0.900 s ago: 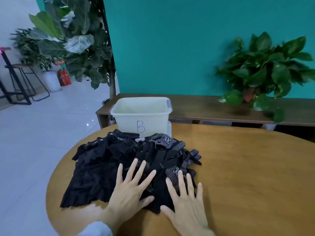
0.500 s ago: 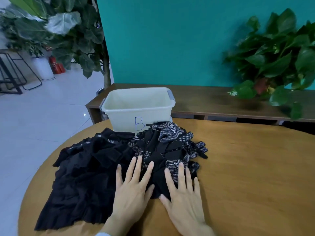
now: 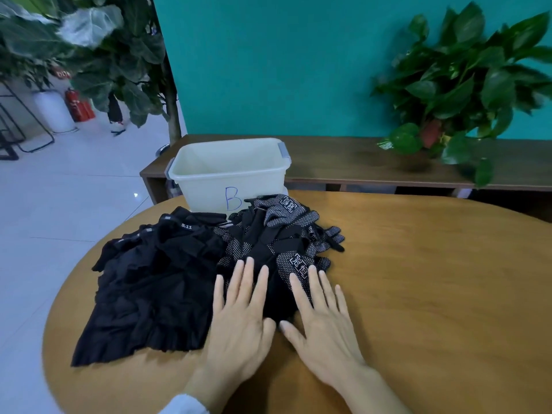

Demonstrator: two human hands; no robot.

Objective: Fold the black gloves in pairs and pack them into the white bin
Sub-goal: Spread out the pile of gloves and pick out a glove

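Both hands lie flat, palms down, fingers straight and spread, low in the centre. The left hand (image 3: 239, 321) and right hand (image 3: 321, 327) press the near edge of the gloves (image 3: 277, 234), heaped mid-frame before the white bin (image 3: 209, 186).

Both hands lie flat, fingers straight: the left hand (image 3: 239, 312) and right hand (image 3: 321, 318) press the near edge of the black gloves (image 3: 277, 237) heaped on the round wooden surface (image 3: 433, 294), with the white bin (image 3: 228, 174) just behind the heap.
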